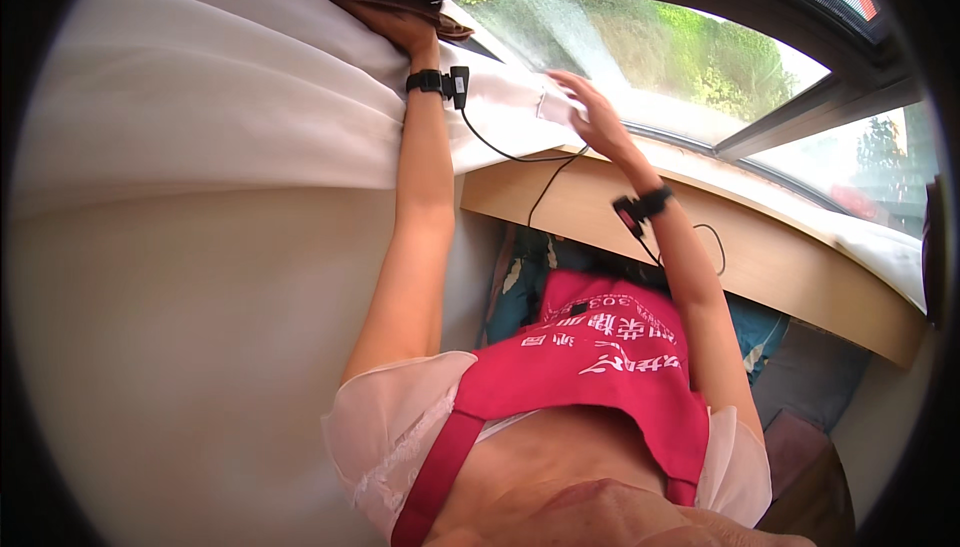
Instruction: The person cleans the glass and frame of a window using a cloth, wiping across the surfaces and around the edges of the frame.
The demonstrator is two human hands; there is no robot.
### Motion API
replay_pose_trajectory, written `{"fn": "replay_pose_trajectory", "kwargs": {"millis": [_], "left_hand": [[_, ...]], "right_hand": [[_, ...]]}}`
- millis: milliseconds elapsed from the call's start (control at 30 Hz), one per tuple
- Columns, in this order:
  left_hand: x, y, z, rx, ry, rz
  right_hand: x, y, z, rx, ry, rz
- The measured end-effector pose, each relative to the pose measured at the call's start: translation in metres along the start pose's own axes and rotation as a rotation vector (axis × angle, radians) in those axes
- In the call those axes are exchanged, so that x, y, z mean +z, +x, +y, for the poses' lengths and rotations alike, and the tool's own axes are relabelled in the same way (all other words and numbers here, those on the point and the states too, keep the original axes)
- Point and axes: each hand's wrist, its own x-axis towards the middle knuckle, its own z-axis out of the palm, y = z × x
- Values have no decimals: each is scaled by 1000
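My left hand is stretched up to the dark window frame, beside the white curtain. It holds a brown cloth, whose folded end sticks out past the wrist. The fingers are partly in shadow. My right hand is raised in front of the window pane, slightly blurred, with its fingers apart and nothing held. Close by its fingertips lies the curtain's white edge; whether they touch cannot be told. Both wrists carry black straps with small cabled devices.
A pale wooden sill board runs below the window, with thin black cables hanging before it. Teal patterned fabric lies beneath. A beige wall is at left. My red apron bears writing. Dark window bars cross at right.
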Motion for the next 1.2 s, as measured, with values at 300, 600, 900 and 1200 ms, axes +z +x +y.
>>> {"fn": "replay_pose_trajectory", "kwargs": {"millis": [300, 600, 900, 1200], "left_hand": [[-8, -89, -32, -296, 497, -164], [-59, -107, -11, 368, 384, -534], [-64, -39, -37, 901, 873, -777], [-68, -68, -59, 944, 989, -956]], "right_hand": [[163, 64, 75, 201, 106, -436], [192, -9, 91, 54, -56, -357], [213, -13, 108, -47, -43, -289], [161, -24, 93, 93, 54, -341]]}}
